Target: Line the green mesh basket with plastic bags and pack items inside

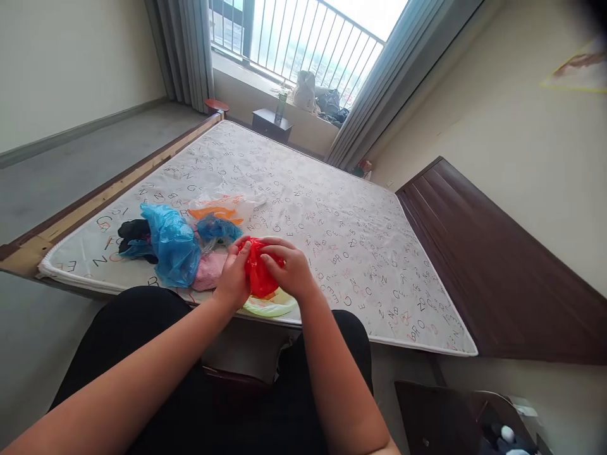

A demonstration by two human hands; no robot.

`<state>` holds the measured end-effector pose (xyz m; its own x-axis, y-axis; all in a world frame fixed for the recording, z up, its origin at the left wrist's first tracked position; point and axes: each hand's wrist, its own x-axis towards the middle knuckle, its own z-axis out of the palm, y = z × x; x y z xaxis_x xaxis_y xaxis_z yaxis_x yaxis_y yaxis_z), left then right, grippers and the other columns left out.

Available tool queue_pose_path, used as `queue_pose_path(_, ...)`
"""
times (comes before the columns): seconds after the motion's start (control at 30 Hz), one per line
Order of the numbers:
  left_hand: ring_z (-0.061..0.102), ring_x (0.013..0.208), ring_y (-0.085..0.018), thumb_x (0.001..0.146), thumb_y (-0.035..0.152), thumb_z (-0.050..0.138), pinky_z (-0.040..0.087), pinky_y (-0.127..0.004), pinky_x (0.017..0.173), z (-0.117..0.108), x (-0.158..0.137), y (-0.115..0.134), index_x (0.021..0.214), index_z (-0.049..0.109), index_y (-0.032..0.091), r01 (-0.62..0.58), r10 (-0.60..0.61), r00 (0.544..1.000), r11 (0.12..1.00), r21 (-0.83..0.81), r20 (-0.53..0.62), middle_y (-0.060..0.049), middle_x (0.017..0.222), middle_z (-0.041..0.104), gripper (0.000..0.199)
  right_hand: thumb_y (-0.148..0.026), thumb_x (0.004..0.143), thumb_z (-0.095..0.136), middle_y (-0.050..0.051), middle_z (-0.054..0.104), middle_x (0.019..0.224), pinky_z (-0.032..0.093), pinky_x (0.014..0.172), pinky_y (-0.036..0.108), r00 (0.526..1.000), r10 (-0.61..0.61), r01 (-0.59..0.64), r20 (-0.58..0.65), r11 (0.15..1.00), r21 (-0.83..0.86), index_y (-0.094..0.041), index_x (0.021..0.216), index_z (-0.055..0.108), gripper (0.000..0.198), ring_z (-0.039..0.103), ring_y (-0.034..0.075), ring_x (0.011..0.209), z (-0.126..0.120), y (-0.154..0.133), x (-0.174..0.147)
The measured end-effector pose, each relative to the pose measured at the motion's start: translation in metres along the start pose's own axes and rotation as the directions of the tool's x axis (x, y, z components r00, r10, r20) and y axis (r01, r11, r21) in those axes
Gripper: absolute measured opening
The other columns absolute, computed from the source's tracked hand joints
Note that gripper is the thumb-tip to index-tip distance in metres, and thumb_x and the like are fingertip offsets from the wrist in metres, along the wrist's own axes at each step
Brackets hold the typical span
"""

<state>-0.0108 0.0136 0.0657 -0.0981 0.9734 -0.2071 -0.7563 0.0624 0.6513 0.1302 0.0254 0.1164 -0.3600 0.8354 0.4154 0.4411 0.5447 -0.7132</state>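
Between my two hands, above the near edge of the mattress, is a crumpled red plastic bag (pixel 260 278). My left hand (pixel 236 272) grips its left side, thumb on top. On the other side my right hand (pixel 288 265) has its fingers curled onto the bag's upper right part. Below it lies a pale yellow-green plastic bag (pixel 270 308) at the mattress edge. Left of my hands sit a pink cloth (pixel 208 270) and a large blue plastic bag (pixel 173 246). Behind them are a smaller blue bag (pixel 215 227) and a white-and-orange plastic bag (pixel 222 207).
The letter-printed mattress (pixel 332 234) spreads out ahead, with a brown headboard (pixel 493 272) on the right and a wooden bed rail (pixel 109 193) on the left. A black bag (pixel 135 235) lies at the left. Beyond stand a dark nightstand (pixel 270 125) and a bottle (pixel 281 109).
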Motion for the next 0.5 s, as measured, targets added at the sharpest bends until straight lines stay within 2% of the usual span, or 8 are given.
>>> queue_pose_path(0.07,0.073,0.098,-0.019,0.087,0.032,0.077,0.060,-0.031,0.090,-0.007,-0.004,-0.009,0.112,0.064,0.023,0.083,-0.085,0.996,0.994,-0.072,-0.024,-0.003,0.105,0.073,0.030,-0.035,0.096,0.060,0.007,0.071,0.132,0.046,0.115,0.045,0.994,-0.008,-0.001,-0.108,0.997,-0.079,-0.024,0.112,0.072,0.023,0.063,0.024,0.127,0.025,-0.004,-0.018)
queue_pose_path(0.13,0.072,0.094,-0.019,0.088,0.029,0.074,0.060,-0.030,0.087,-0.014,-0.007,-0.020,0.107,0.066,0.020,0.197,-0.199,0.980,0.974,-0.112,-0.010,-0.004,0.101,0.073,0.022,-0.040,0.090,0.065,0.011,0.064,0.141,0.039,0.118,0.052,0.980,-0.016,-0.027,-0.197,0.977,-0.211,-0.023,0.125,0.065,0.040,0.054,0.030,0.138,0.047,0.000,-0.036)
queue_pose_path(0.2,0.072,0.100,-0.023,0.090,0.027,0.070,0.060,-0.033,0.090,-0.017,-0.012,-0.029,0.107,0.068,0.018,0.362,-0.359,0.932,0.924,-0.123,0.048,-0.007,0.103,0.074,0.020,-0.044,0.085,0.068,0.014,0.059,0.145,0.035,0.118,0.056,0.964,-0.029,-0.067,-0.264,0.935,-0.348,-0.021,0.132,0.061,0.053,0.048,0.035,0.142,0.061,0.008,-0.048)
queue_pose_path(0.23,0.071,0.105,-0.025,0.090,0.027,0.069,0.060,-0.034,0.092,-0.017,-0.014,-0.033,0.107,0.069,0.017,0.435,-0.428,0.900,0.892,-0.124,0.081,-0.009,0.105,0.075,0.020,-0.044,0.084,0.068,0.015,0.060,0.142,0.036,0.116,0.056,0.956,-0.038,-0.086,-0.291,0.913,-0.400,-0.022,0.130,0.061,0.052,0.050,0.036,0.139,0.064,0.014,-0.052)
queue_pose_path(0.3,0.069,0.113,-0.027,0.088,0.025,0.068,0.058,-0.036,0.097,-0.015,-0.019,-0.037,0.108,0.071,0.016,0.519,-0.504,0.853,0.844,-0.136,0.131,-0.010,0.109,0.075,0.021,-0.042,0.086,0.067,0.013,0.066,0.128,0.041,0.110,0.053,0.943,-0.054,-0.107,-0.329,0.886,-0.451,-0.023,0.119,0.066,0.038,0.058,0.034,0.125,0.065,0.023,-0.053)
queue_pose_path(0.33,0.069,0.115,-0.027,0.088,0.024,0.069,0.058,-0.036,0.098,-0.013,-0.020,-0.038,0.107,0.072,0.016,0.528,-0.510,0.848,0.835,-0.153,0.145,-0.010,0.109,0.075,0.021,-0.041,0.087,0.065,0.012,0.068,0.119,0.044,0.106,0.052,0.936,-0.061,-0.111,-0.347,0.883,-0.456,-0.023,0.110,0.067,0.029,0.060,0.032,0.116,0.063,0.028,-0.051)
queue_pose_path(0.4,0.068,0.115,-0.026,0.090,0.028,0.071,0.057,-0.035,0.099,-0.010,-0.022,-0.036,0.107,0.072,0.017,0.520,-0.496,0.853,0.830,-0.203,0.160,-0.009,0.109,0.075,0.021,-0.037,0.091,0.063,0.010,0.068,0.102,0.047,0.098,0.048,0.926,-0.065,-0.117,-0.373,0.888,-0.445,-0.024,0.094,0.065,0.014,0.062,0.029,0.101,0.060,0.033,-0.045)
queue_pose_path(0.5,0.070,0.108,-0.023,0.093,0.047,0.071,0.059,-0.033,0.094,-0.009,-0.022,-0.031,0.105,0.073,0.018,0.486,-0.468,0.873,0.822,-0.297,0.135,-0.008,0.103,0.075,0.032,-0.033,0.095,0.059,0.008,0.064,0.086,0.049,0.087,0.045,0.931,-0.034,-0.121,-0.364,0.911,-0.394,-0.025,0.079,0.058,0.019,0.059,0.026,0.087,0.063,0.032,-0.038)
